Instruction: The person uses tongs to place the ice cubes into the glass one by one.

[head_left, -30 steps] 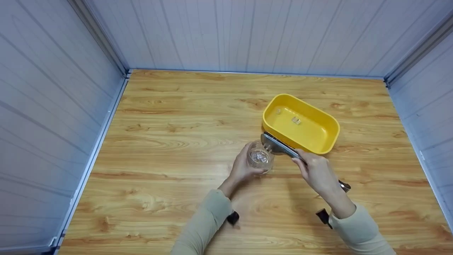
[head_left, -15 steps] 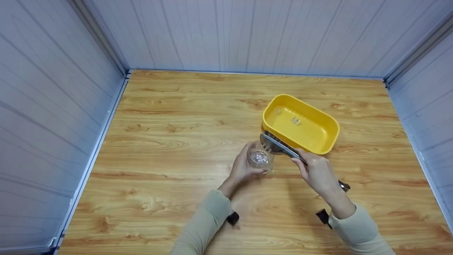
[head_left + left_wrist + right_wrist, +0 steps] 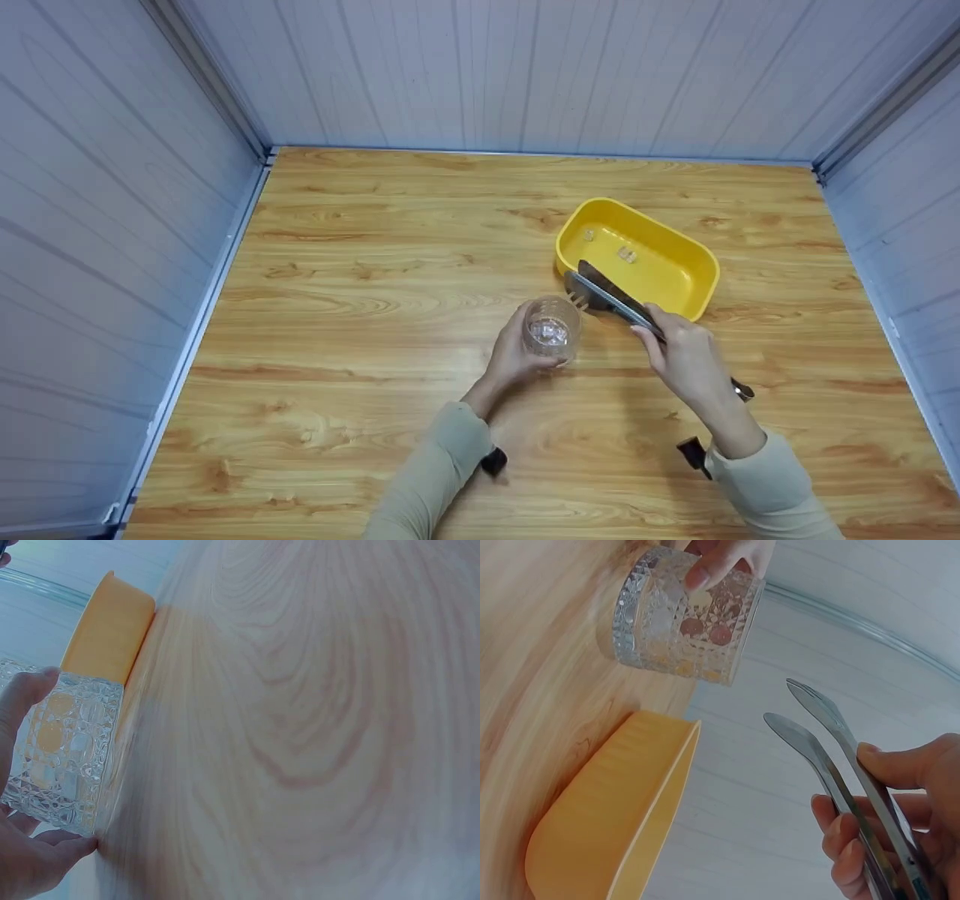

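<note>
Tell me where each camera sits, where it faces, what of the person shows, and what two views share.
Head: on the head, facing forward and down at the table; left hand, right hand and sleeves show.
Left wrist: on that wrist, facing past the glass to the tub; left hand shows, a sliver of the right at top left.
Right wrist: on that wrist, facing past the tongs to glass and tub; right hand shows, left hand partly.
Shared: both wrist views show the glass and tub.
</note>
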`<state>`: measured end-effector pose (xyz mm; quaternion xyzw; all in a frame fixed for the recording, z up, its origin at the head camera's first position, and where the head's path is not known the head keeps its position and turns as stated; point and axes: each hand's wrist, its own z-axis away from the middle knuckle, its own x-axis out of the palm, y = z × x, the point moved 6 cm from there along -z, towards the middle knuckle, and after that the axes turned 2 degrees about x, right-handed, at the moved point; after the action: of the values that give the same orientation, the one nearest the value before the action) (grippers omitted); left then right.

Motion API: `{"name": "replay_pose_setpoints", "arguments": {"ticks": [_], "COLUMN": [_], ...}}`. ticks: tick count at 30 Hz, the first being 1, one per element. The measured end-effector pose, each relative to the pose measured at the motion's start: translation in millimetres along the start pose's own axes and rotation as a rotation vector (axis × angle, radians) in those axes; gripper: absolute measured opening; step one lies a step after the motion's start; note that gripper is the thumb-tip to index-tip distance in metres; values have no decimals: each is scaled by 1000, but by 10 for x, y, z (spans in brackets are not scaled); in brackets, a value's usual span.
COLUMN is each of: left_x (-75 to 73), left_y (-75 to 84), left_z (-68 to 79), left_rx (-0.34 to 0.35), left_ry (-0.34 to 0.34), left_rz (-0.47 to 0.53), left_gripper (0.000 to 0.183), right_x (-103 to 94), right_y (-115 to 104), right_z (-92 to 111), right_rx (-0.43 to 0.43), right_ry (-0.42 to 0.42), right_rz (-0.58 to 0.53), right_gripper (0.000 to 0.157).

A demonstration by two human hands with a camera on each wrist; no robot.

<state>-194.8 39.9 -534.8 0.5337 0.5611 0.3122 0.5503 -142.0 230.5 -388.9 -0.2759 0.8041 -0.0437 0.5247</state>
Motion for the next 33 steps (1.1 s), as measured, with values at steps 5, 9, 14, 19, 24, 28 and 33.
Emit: {"name": "replay_pose_setpoints", "arguments": {"ticks": [5, 9, 14, 19, 24, 28, 33], "left_x": [-9, -10, -12, -10, -9, -4, 6], "left_y": [8, 5, 6, 5, 1, 0, -6], "left_z": [10, 14, 11, 12, 9, 8, 11], "left_rx": [7, -17, -13, -23, -35, -33, -43], "left_ry": [8, 13, 12, 8, 8, 3, -6], "left_rz": [19, 14, 0, -5, -9, -16, -34], "left_gripper": [91, 92, 93, 94, 94, 94, 95], "right_x": [-22, -34, -60, -80, -97, -104, -92], "right_y": [81, 144, 230, 319, 430, 522, 639], "right_z": [-8, -15, -31, -51, -74, -91, -113], "right_rx": [47, 80, 128, 151, 171, 172, 186], "right_ry": [-18, -35, -52, -64, -59, -47, -48], "right_rz": [21, 22, 34, 45, 53, 73, 107], "right_gripper": [37, 39, 41, 42, 41, 40, 41]}}
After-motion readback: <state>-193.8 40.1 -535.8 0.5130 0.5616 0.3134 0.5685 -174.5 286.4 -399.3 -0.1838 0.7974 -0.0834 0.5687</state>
